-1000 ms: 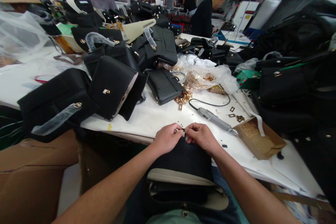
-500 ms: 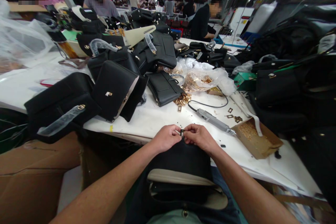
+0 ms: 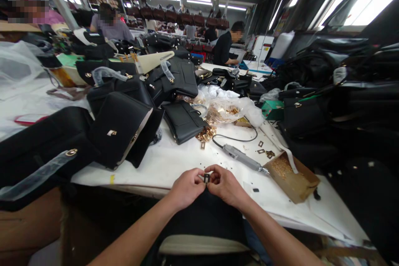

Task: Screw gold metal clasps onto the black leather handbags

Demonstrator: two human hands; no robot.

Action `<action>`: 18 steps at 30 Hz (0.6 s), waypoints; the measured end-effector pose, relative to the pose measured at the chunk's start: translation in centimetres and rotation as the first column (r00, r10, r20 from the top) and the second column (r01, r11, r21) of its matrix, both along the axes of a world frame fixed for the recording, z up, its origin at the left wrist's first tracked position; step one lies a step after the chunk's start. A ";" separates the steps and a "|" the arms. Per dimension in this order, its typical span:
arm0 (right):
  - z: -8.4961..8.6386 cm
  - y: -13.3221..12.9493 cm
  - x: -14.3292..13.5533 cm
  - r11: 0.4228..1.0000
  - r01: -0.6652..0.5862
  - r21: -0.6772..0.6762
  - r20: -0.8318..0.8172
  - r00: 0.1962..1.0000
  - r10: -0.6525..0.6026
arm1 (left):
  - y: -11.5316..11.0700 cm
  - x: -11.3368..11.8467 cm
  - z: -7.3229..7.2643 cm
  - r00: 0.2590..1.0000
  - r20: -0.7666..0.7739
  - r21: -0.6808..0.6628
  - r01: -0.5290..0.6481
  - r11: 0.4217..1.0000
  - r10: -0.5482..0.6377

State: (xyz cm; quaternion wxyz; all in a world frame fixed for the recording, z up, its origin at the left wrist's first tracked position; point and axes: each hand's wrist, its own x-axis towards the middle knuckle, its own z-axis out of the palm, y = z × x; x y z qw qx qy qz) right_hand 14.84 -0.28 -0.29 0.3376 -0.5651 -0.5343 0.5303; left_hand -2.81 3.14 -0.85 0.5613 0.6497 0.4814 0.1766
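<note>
Two bare hands, mine, meet over a single small rectangular frame (image 3: 206, 178) in this view from my head camera. The fingers of my left hand (image 3: 188, 186) grip its one side, those of my right hand (image 3: 223, 183) the other; the piece sits upright between them, its window showing. At six o'clock from it, just below my hands, lies a black bag (image 3: 204, 221) with a pale edge; whether frame and bag touch, I cannot tell.

Beyond stretches my white tabletop (image 3: 179, 162). At two o'clock rests a grey power screwdriver (image 3: 240, 156), its cord curling away behind, its tip near an open cardboard box (image 3: 299, 189) of small brass-coloured parts at three o'clock. More loose frames (image 3: 261, 151) lie past the tool. Straight up at twelve, a heap of gold-toned fittings (image 3: 206, 133) spills beside a flat black handbag (image 3: 183, 120) at eleven. Another handbag (image 3: 116, 126) leans open at ten. Far off, near twelve, a co-worker in black (image 3: 222, 50) bends over a bench of their own.
</note>
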 end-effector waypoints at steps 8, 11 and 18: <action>-0.3 -0.1 -0.5 0.998 0.039 0.052 0.066 0.997 -0.042 | -0.1 0.2 -0.5 0.999 -0.026 0.014 -0.025 1.000 0.025; -0.2 0.0 -0.2 0.999 0.001 0.048 0.044 0.999 -0.004 | 0.0 0.1 -0.5 1.000 0.002 0.021 -0.010 1.000 0.010; -0.4 -0.4 0.2 0.999 -0.004 0.045 0.017 1.000 0.003 | -0.3 0.2 -0.3 1.000 0.018 0.054 0.017 0.998 -0.018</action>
